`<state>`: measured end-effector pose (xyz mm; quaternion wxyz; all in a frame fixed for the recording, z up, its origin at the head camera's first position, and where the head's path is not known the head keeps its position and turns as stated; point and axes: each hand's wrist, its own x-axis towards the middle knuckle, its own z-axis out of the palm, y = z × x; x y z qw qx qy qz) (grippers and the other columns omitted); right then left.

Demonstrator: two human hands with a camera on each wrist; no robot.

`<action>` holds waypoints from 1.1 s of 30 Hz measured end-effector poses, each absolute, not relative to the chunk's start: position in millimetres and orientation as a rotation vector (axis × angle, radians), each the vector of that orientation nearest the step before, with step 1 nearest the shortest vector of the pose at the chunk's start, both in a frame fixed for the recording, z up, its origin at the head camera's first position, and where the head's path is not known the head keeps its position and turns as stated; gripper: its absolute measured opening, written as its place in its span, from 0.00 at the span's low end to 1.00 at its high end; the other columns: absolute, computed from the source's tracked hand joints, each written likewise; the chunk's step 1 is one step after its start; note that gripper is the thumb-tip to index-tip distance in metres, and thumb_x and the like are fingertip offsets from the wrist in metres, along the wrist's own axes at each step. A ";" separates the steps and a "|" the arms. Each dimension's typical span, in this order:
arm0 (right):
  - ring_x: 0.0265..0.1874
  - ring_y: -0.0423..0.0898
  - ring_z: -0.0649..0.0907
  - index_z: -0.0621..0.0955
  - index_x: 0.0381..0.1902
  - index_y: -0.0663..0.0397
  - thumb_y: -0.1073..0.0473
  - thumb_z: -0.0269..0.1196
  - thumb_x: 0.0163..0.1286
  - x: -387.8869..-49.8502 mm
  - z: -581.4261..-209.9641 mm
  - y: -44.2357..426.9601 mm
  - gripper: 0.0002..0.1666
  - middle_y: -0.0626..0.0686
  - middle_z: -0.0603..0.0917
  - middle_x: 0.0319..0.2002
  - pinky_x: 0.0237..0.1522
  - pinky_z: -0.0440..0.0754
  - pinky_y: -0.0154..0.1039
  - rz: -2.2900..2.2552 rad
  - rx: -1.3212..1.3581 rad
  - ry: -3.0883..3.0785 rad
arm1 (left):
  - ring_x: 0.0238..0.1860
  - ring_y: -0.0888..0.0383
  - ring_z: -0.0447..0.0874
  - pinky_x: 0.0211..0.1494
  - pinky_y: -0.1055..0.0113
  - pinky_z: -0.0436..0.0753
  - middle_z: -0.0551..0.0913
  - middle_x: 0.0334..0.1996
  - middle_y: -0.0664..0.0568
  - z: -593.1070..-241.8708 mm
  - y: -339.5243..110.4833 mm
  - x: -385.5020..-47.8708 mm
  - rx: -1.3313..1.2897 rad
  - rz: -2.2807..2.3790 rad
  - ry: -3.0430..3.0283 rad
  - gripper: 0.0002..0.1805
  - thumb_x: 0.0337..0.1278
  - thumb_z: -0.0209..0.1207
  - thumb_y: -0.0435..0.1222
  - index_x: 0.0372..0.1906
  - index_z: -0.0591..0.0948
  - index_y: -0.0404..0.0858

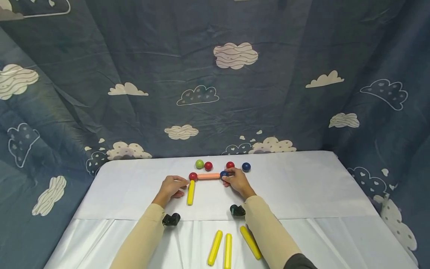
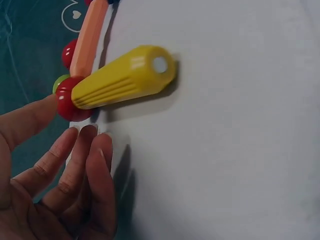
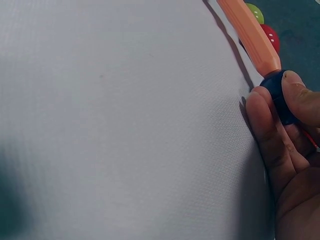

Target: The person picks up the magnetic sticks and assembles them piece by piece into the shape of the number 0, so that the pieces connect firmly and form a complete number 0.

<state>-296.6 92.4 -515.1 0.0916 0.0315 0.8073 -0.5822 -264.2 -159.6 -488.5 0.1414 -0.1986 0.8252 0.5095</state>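
Observation:
An orange rod [image 1: 208, 176] joins a red ball [image 1: 193, 176] on the left to a blue ball [image 1: 224, 175] on the right. From the red ball a yellow rod [image 1: 190, 192] runs toward the person; its free end shows a grey disc in the left wrist view. The left hand [image 1: 173, 186] is beside the red ball, its index fingertip [image 2: 47, 107] at the ball's side and the other fingers loosely bent around nothing. Thumb and fingers of the right hand [image 1: 239, 181] pinch the blue ball, covering part of it.
Behind the rod lie a green ball [image 1: 199, 164], two red balls [image 1: 208, 166] and another blue ball [image 1: 246, 167]. Nearer the person, yellow rods [image 1: 215, 247] lie on the white cloth [image 1: 295, 186], one close to the right forearm. A dark cloud-patterned curtain [image 1: 201, 119] stands behind the table.

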 end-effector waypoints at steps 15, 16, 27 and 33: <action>0.22 0.42 0.81 0.74 0.56 0.71 0.70 0.63 0.65 -296.2 -515.6 93.8 0.22 0.64 0.78 0.44 0.28 0.82 0.34 -1.736 0.117 2.397 | 0.42 0.51 0.75 0.44 0.61 0.75 0.79 0.44 0.47 -467.3 -146.6 -311.4 -0.306 1.398 2.571 0.23 0.54 0.67 0.41 0.56 0.78 0.43; 0.23 0.42 0.81 0.74 0.56 0.71 0.70 0.63 0.65 -296.4 -515.5 93.3 0.22 0.63 0.78 0.44 0.28 0.82 0.34 -1.736 0.116 2.391 | 0.44 0.50 0.74 0.46 0.60 0.74 0.78 0.46 0.46 -466.8 -146.0 -313.5 -0.288 1.399 2.577 0.23 0.54 0.67 0.40 0.56 0.78 0.43; 0.23 0.42 0.81 0.75 0.55 0.71 0.71 0.63 0.64 -295.2 -515.6 90.8 0.21 0.63 0.79 0.43 0.28 0.82 0.34 -1.759 0.120 2.380 | 0.56 0.45 0.72 0.62 0.47 0.68 0.75 0.57 0.43 -468.9 -132.0 -335.8 -0.247 1.343 2.543 0.24 0.55 0.66 0.35 0.59 0.78 0.45; 0.23 0.42 0.81 0.74 0.55 0.71 0.70 0.63 0.64 -294.7 -513.9 90.8 0.21 0.63 0.79 0.42 0.29 0.82 0.35 -1.733 0.118 2.391 | 0.54 0.46 0.72 0.62 0.50 0.68 0.77 0.54 0.43 -471.6 -123.2 -342.2 -0.249 1.408 2.518 0.25 0.51 0.68 0.31 0.57 0.80 0.44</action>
